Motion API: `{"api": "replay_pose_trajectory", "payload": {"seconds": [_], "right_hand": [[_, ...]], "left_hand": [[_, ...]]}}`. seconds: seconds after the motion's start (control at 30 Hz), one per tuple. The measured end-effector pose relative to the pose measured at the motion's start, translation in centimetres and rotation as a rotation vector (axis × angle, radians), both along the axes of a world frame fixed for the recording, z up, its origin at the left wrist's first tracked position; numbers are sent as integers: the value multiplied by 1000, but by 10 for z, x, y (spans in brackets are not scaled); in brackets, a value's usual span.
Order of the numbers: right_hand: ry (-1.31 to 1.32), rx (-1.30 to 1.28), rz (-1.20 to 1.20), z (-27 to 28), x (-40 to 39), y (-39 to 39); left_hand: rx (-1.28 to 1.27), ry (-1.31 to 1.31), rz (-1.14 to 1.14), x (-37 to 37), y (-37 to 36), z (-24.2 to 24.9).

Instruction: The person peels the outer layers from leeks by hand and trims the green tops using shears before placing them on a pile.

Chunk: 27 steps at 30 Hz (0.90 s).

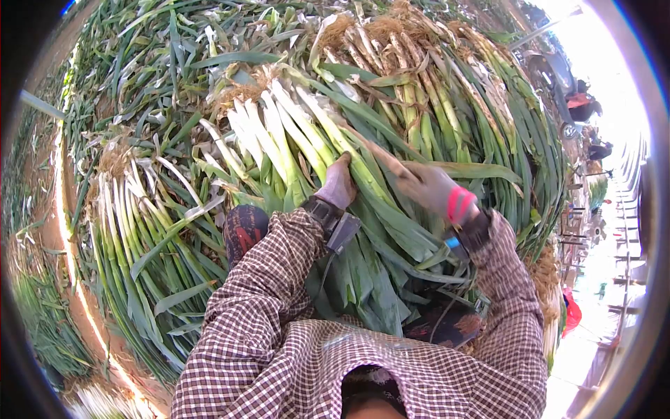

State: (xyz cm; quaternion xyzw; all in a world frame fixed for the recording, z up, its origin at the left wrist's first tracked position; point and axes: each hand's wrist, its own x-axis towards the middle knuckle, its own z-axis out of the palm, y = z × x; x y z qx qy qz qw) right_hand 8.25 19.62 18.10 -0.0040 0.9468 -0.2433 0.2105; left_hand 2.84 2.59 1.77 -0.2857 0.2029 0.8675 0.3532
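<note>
The left hand [340, 183], gloved, presses down on a bundle of green onions [328, 150] lying across the person's lap; its fingers curl over the stalks, though how tightly they close I cannot tell, since only the back of the hand shows. The right hand [436, 190], in a glove with a pink band, lies over the leaves toward three o'clock of the left, with one finger stretched out along a stalk toward ten o'clock and the rest folded down out of sight. A likely slip from here: the bundle is loose and long, so stalks at its edges could slide off sideways if either hand lifts, and a hard press could crease or snap the soft leaves. The bundle runs from pale, clean white shanks at eleven o'clock to broad, dark green leaves at five o'clock, near the checked shirt [279, 349]. Around it, larger heaps of onions [132, 230] lie at nine and one o'clock, some with brown, tufted roots [363, 31] left on.
</note>
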Motion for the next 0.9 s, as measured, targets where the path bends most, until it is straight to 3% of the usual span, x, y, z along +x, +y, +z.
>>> {"api": "replay_pose_trajectory", "payload": {"seconds": [0.13,0.23,0.37,0.4,0.53,0.63,0.67,0.8,0.9], "right_hand": [[-64,-41,-31,31,67,-3],[-240,-67,-129,49,86,-17],[-168,-29,-64,41,94,-26],[-146,-34,-59,37,92,-30],[-33,-28,-34,19,78,-45],[-4,-38,-32,12,82,-49],[-19,-54,-32,16,88,-50],[-119,-122,-94,39,101,-59],[95,-3,13,15,81,-57]], "left_hand": [[-85,-64,132,22,-10,8],[-165,-62,99,43,-30,25],[-329,204,87,72,-42,4],[-415,264,111,82,-43,18],[-310,268,203,101,-50,46],[-520,384,121,104,-56,55],[-597,407,140,103,-55,38],[-433,349,122,100,-56,41],[-533,591,-23,110,-49,39]]}}
